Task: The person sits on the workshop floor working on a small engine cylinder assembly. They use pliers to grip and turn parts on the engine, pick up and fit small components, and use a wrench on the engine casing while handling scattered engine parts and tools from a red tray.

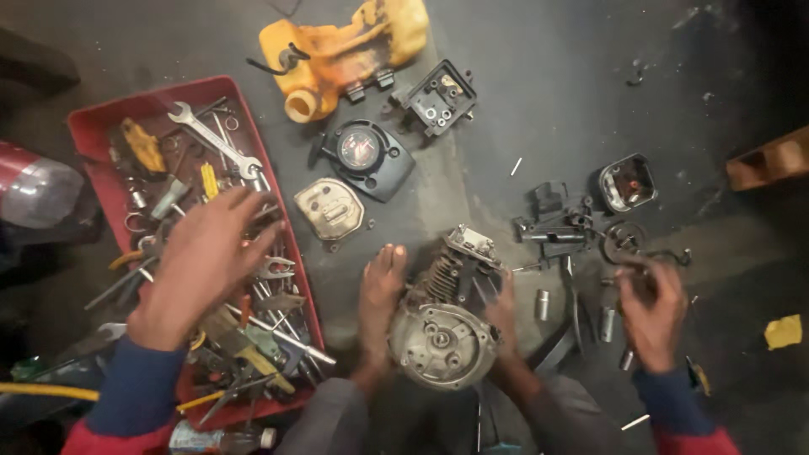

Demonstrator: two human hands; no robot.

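My left hand [206, 261] reaches flat, fingers spread, over the red tool tray [88, 126], hovering above or touching the spanners and pliers in it; it holds nothing that I can see. My right hand [653, 307] is curled around a small dark metal part at the right, just below a round pulley-like piece [624, 238]. Between my two bare feet [379, 295] stands a small engine block [442, 324] with cooling fins, pinned on the dark floor.
A yellow fuel tank [345, 50] lies at the top. Near it are a black round cover [364, 156], a black housing [438, 97], a metal plate [330, 209], a carburettor-like piece [556, 223] and small sockets [543, 303]. A yellow scrap [784, 331] lies right.
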